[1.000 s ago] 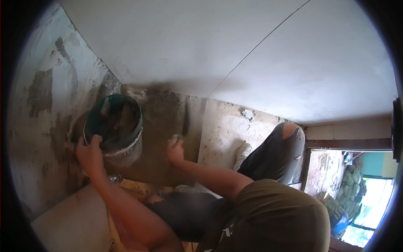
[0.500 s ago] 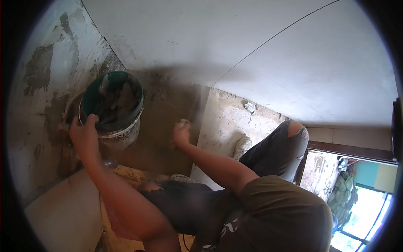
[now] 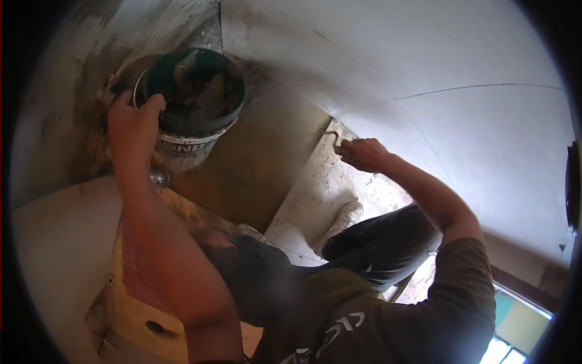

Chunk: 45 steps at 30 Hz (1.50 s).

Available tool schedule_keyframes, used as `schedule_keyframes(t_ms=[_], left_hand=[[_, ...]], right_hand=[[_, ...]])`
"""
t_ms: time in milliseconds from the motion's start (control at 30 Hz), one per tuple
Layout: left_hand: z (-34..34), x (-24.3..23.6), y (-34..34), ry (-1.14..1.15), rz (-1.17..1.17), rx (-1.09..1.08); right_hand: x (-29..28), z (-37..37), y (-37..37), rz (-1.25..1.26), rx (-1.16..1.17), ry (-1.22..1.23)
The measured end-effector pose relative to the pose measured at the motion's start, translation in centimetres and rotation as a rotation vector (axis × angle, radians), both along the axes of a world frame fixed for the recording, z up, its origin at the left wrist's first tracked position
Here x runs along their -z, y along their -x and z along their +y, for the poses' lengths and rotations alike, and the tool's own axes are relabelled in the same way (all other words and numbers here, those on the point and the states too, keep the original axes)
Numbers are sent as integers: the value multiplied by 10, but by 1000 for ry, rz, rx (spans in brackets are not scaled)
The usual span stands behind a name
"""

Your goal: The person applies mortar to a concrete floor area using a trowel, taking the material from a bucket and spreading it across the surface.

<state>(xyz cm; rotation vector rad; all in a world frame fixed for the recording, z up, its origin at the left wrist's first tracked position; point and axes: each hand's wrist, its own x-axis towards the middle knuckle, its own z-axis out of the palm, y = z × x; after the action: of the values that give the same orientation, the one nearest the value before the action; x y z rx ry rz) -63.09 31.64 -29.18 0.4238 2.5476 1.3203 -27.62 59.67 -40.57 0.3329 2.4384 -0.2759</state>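
Note:
My left hand (image 3: 134, 118) is closed on the near left edge of a bucket (image 3: 188, 155), with the thumb by the rim and a pale bail handle at the fingers. The bucket is white outside and dark green inside. Lumpy grey-brown material (image 3: 209, 94) lies in it. Over on the right, my right hand (image 3: 365, 155) is closed round the grip of a tool with a bent thin metal neck (image 3: 335, 138). The neck points left, toward a brown board-like surface (image 3: 260, 158); I cannot make out a blade.
A smooth pale wall (image 3: 436, 54) rises ahead and right. The stained wall (image 3: 66, 103) on the left meets it in a corner behind the bucket. My shoe (image 3: 342, 224) stands on a speckled floor strip (image 3: 312, 194). A yellowish panel with a hole (image 3: 156, 328) lies at lower left.
My view has turned, so the bucket sits higher and further right in the picture. My right hand has moved right, away from the bucket, and the tool's bent neck now shows. The left hand keeps its hold.

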Motion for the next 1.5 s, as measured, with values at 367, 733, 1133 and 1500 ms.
schedule_keyframes(t_ms=[367, 733, 1133, 1500], left_hand=[[13, -25, -18, 43, -55, -69], [11, -17, -16, 110, -28, -86], [3, -25, -16, 62, -43, -99], [8, -35, -22, 64, -89, -133]], right_hand=[[34, 45, 14, -283, -486, -73], [47, 34, 24, -225, -524, 44], [84, -7, 47, 69, -293, 136], [62, -15, 105, 190, 77, -49]])
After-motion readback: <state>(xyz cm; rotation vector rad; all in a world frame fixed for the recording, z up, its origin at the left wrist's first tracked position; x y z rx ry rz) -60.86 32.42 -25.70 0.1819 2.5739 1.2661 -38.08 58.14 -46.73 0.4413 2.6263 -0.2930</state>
